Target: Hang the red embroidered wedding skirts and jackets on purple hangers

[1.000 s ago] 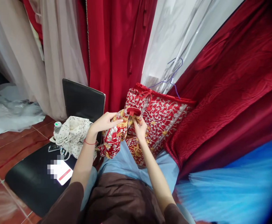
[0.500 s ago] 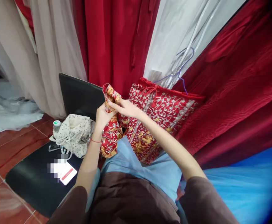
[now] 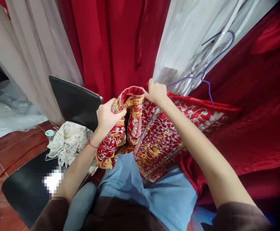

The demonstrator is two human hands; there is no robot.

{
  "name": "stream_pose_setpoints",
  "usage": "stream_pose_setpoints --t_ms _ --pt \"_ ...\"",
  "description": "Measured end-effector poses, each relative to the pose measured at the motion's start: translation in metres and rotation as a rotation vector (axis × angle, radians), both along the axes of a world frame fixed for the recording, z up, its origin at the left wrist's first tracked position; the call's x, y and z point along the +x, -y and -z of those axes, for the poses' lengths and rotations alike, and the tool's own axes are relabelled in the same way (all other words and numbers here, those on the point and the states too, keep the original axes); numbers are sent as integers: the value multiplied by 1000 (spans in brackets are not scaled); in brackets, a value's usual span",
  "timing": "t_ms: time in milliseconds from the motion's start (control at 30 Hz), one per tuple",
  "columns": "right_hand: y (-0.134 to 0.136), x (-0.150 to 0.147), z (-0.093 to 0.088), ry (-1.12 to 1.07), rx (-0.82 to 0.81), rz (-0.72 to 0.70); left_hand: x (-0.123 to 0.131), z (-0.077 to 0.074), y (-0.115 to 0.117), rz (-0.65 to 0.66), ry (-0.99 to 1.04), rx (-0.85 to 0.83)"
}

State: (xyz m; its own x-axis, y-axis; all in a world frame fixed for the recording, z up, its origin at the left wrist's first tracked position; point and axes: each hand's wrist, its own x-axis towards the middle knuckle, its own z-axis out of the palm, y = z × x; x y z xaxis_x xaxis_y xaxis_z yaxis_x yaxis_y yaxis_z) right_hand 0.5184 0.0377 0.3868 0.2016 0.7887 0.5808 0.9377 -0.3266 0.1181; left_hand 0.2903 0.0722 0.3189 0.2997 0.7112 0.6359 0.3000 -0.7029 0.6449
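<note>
A red jacket (image 3: 109, 141) with gold and silver embroidery hangs in front of my lap, its stand-up collar at the top and its front parted. My left hand (image 3: 107, 118) is closed around the collar's left side, thumb across the front. My right hand (image 3: 157, 92) is closed at the collar's right end, with the thumb at its edge; the fingertips are hidden. Just behind and to the right lies a matching red embroidered skirt (image 3: 168, 128), its plain red waistband beneath a purple hanger (image 3: 206, 75).
At left a black chair (image 3: 21, 189) bears a spotted cloth bag (image 3: 70, 141) and a blurred-out bright item. A bottle with a green-marked cap (image 3: 49, 133) stands by the bag. Red drapes (image 3: 120, 41) hang ahead, and dark red fabric (image 3: 255, 112) fills the right.
My hands have moved apart from a close grip on the bunched collar, right hand going right. The collar is now spread between them, and the jacket front shows more.
</note>
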Motion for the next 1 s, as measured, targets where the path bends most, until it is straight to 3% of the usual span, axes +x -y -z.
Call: stream_pose_setpoints --t_ms 133,233,300,400,567,667,733,800,900,933,967,1000 --pt "13 3 3 88 -137 -33 47 -50 -49 26 20 172" --pt "34 -9 -1 150 -172 -91 83 -86 -98 -9 -84 185" --pt "51 -19 -8 157 -194 -139 101 -102 -121 -56 -225 164" --pt "82 -32 -23 123 -206 -239 119 -111 -133 -165 -446 141" --pt "118 -40 -39 5 -179 -430 139 -108 -116 -161 -648 179" --pt "124 -35 -43 8 -138 -530 139 -110 -89 -62 -673 212" --pt "130 -24 -46 65 -19 -546 129 -114 -64 21 -611 238" --pt "142 -1 -54 142 205 -433 114 -119 -39 111 -499 253" --pt "166 51 -72 133 511 -75 94 -128 -11 258 -344 265" --pt "174 70 -80 15 505 22 90 -131 -5 316 -313 259" --pt "180 89 -87 -175 375 62 89 -133 -1 379 -293 246" --pt "185 105 -94 -427 97 38 90 -136 3 439 -281 226"
